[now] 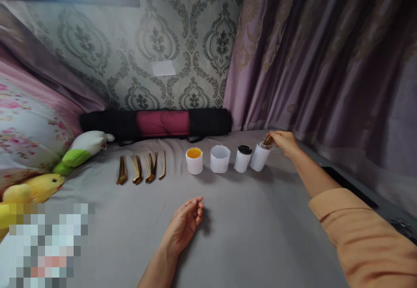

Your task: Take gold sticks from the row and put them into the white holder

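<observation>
My right hand [284, 142] reaches far forward and pinches a bunch of thin brown sticks [268, 140] that stand in the rightmost white cup [260, 157], which leans left. Three more white cups stand in a row left of it: one with a black rim [243, 158], an empty one [220, 159] and one with an orange inside [194, 160]. Several small piles of golden-brown sticks [140, 167] lie on the grey sheet [247, 227] further left. My left hand [185, 223] rests on the sheet near me, fingers loosely curled, holding nothing.
A black and maroon rolled bag [156, 124] lies along the patterned wall. A white and green plush toy [81, 149] and a yellow plush toy [31, 190] sit at the left by a floral pillow [29, 127]. A purple curtain [325, 62] hangs at the right.
</observation>
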`<state>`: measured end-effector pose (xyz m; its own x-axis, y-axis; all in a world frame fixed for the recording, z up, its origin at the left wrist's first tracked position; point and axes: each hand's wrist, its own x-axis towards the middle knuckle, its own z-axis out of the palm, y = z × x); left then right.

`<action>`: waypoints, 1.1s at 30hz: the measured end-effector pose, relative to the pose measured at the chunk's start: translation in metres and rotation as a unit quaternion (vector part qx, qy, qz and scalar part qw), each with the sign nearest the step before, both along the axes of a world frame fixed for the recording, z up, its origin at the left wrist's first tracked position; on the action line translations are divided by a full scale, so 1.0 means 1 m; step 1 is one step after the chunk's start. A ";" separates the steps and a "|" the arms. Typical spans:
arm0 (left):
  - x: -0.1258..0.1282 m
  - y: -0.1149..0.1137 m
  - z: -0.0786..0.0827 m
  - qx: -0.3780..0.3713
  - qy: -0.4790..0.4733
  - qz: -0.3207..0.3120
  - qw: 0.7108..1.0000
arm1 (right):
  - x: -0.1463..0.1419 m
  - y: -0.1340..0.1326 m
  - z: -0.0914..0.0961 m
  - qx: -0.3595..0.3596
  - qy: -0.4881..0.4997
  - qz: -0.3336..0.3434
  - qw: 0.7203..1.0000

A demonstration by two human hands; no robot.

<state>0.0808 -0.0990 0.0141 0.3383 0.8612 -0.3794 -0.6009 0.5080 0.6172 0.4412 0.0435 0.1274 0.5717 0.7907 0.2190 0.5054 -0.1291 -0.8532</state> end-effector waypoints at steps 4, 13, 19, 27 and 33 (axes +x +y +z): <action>0.001 0.000 0.003 -0.006 0.001 0.002 1.000 | -0.002 -0.001 0.001 0.008 0.020 -0.002 1.000; 0.002 0.000 0.004 -0.001 -0.002 0.007 1.000 | -0.002 0.001 0.000 0.016 0.051 -0.022 0.998; 0.001 0.001 0.004 -0.011 0.004 0.011 1.000 | -0.002 -0.001 0.001 0.038 0.056 -0.022 0.997; -0.001 0.002 -0.003 0.001 -0.007 0.004 1.000 | -0.002 -0.011 0.008 0.076 0.087 -0.036 0.993; -0.001 0.003 -0.005 0.004 -0.008 0.001 1.000 | 0.006 -0.027 0.013 0.108 0.076 -0.055 0.990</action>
